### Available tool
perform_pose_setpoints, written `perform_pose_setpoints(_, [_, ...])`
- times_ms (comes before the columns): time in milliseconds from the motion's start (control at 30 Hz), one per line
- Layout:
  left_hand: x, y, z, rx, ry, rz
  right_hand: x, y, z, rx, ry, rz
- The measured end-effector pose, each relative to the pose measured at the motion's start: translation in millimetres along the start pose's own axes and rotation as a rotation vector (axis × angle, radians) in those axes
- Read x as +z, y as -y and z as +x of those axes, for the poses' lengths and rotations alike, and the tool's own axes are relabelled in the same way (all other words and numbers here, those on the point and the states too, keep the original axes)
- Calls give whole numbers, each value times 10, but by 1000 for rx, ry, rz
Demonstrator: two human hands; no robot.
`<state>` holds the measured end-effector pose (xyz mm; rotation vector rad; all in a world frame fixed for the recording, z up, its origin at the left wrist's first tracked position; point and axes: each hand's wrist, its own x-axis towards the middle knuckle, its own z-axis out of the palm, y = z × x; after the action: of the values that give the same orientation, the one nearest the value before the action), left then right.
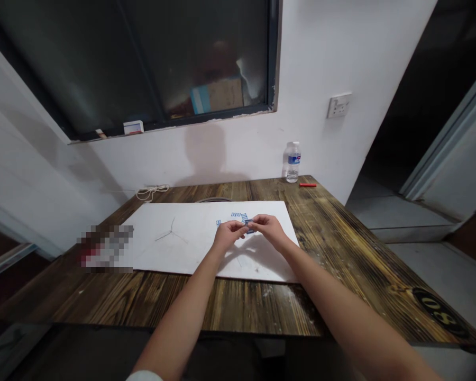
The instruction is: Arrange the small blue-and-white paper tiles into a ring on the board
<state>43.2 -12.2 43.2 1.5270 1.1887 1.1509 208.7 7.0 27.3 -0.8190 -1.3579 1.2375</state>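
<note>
Both my hands meet over a white board point(174, 254) lying on a dark wooden table point(341, 254). Between their fingertips is a small blue-and-white piece point(249, 226), pinched by my left hand point(228, 235) and my right hand point(270, 230). Several similar blue-marked pieces point(238, 215) form an arc on the board just beyond my fingers. A thin three-armed line drawing point(172, 234) marks the board's left half. The held piece is partly hidden by my fingers, so its exact shape is unclear.
A plastic water bottle point(292, 162) and a red stick point(308, 185) stand at the table's far edge. A coiled white cord point(153, 193) lies beyond the board. A pixelated object point(105, 248) sits at the board's left end. Wall and window rise behind the table.
</note>
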Motion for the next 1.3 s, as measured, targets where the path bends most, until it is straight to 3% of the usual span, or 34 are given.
perform_pose_setpoints(167, [10,37,-4,19,24,-5,8,14,-13,17,-32,23])
perform_pose_setpoints(333, [24,5,-12,-14,-46,-17,-18,35,-2,-5,-25,-21])
perform_pose_setpoints(533, [-37,3,30,-49,-177,-49,-265,-54,132,-59,-249,-97])
perform_pose_setpoints(633, [-88,29,63,-80,-237,-67,-438,-151,193,-79,-304,-305])
perform_pose_setpoints(800, [-134,33,80,-76,-275,-72,-516,-221,149,-130,-162,-979])
perform_pose_setpoints(900, [-132,26,73,-74,-277,-72,-440,-226,84,-134,-81,-1203])
perform_pose_setpoints(1067, [-110,47,65,-78,-265,-81,-357,-241,50,-72,-69,-1326])
perform_pose_setpoints(1300, [-97,62,65,-73,-258,-88,-361,-250,61,13,-82,-1318])
